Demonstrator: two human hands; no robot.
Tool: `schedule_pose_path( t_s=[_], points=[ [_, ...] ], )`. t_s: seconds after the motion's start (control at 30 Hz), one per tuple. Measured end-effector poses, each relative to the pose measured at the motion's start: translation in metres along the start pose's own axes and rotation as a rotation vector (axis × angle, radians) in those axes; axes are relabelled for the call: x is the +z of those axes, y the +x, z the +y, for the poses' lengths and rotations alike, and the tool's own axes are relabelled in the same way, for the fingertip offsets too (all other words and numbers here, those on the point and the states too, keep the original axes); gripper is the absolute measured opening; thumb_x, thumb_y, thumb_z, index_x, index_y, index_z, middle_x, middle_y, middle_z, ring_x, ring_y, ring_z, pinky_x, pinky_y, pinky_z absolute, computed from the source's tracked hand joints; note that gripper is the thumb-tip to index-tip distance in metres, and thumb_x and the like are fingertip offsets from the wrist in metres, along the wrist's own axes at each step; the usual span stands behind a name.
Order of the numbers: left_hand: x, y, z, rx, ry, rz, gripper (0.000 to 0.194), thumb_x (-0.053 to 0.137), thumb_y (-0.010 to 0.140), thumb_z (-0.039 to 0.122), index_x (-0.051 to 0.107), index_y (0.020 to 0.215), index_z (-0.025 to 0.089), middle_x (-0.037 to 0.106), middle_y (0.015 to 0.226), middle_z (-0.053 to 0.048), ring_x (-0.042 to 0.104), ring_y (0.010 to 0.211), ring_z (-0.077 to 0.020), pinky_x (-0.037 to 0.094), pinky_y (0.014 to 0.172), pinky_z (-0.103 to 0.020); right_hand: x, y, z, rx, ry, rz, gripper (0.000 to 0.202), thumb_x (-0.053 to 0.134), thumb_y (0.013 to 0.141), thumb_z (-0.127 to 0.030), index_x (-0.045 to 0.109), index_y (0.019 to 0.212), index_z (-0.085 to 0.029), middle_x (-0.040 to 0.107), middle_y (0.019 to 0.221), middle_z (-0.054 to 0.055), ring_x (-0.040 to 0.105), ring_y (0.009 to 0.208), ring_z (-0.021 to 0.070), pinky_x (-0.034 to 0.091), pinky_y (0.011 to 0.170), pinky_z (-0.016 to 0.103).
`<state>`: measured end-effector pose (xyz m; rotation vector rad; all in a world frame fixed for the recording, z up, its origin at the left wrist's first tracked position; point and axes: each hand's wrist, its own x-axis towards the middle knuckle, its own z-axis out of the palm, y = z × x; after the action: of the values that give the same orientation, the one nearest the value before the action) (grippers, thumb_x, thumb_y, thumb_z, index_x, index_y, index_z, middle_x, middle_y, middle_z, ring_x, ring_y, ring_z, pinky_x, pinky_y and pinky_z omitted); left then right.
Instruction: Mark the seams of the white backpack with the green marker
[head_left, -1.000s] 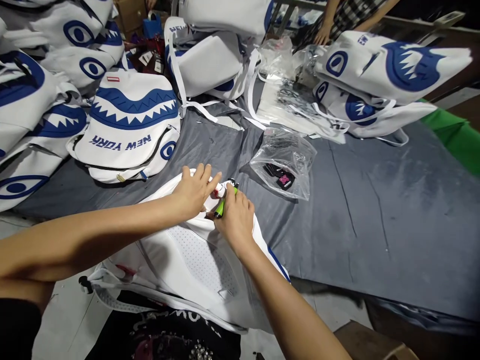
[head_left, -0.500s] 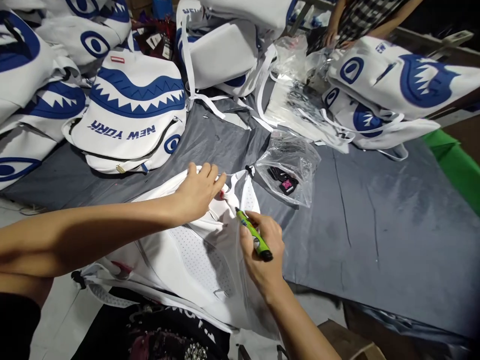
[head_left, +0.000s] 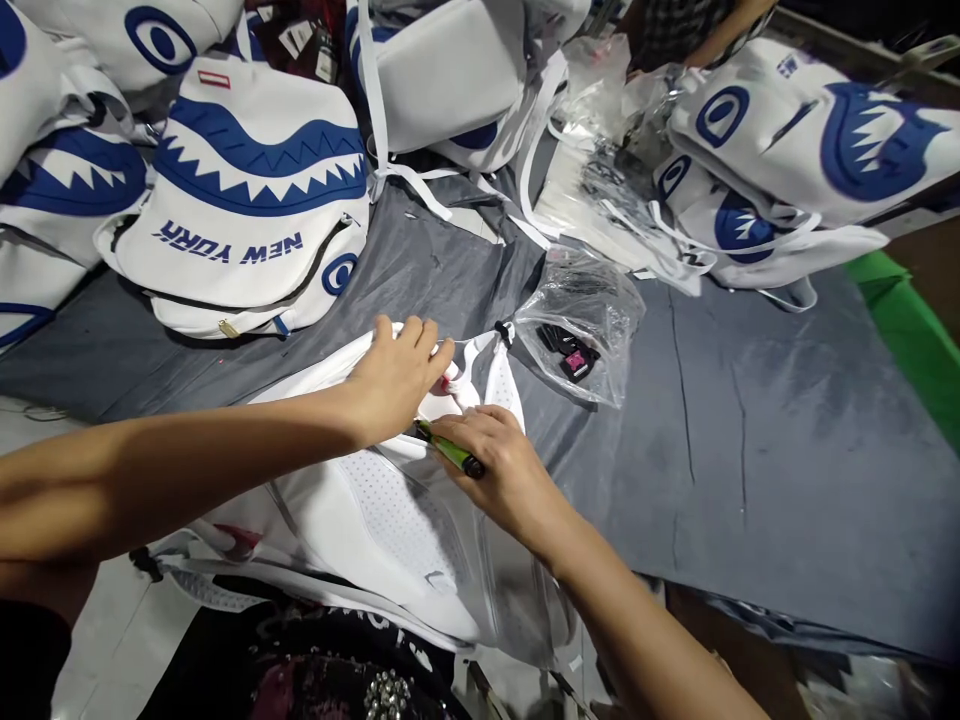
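Pen gripped in right hand, head view; far end near rim of white bag. Bag partly on grey table. Left hand on bag; I can't tell if pinching. Best: cloth flat, pen steady.

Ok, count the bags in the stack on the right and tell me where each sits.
2 visible: one bag on top, the other bag beneath it, towards the far side of the grey table. More may be hidden behind them.
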<state>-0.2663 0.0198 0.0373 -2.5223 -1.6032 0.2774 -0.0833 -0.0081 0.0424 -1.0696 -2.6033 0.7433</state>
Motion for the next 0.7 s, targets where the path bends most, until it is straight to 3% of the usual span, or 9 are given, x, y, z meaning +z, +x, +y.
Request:
schedule_pose_path(
  t_s=[0.47, 0.7],
  points=[
    [-0.002, 0.001, -0.003, 0.027, -0.024, 0.004, 0.076, 0.066, 0.085, 0.033, 0.037, 0.153, 0.012, 0.048, 0.143, -0.022, 0.047, 0.124, -0.0376, 0.042, 0.098, -0.056, 0.005, 0.002, -0.005, -0.089, -0.132, -0.02, 0.026, 0.06, 0.085, -0.003, 0.068, 0.104, -0.019, 0.077, 0.107, 0.005, 0.07, 0.098, 0.0218, 0.033, 0.109, 0.046],
    [-0.003, 0.002, -0.004, 0.041, -0.028, -0.005, 0.077, 0.066, 0.085, 0.03, 0.035, 0.153, 0.013, 0.047, 0.145, -0.022, 0.047, 0.125, -0.0373, 0.042, 0.099, -0.055, 0.007, 0.001, -0.013, -0.032, -0.237, -0.025, 0.02, 0.06, 0.085, -0.006, 0.067, 0.098, -0.02, 0.078, 0.099, 0.004, 0.07, 0.09, 0.0218, 0.035, 0.105, 0.045]
  ],
)
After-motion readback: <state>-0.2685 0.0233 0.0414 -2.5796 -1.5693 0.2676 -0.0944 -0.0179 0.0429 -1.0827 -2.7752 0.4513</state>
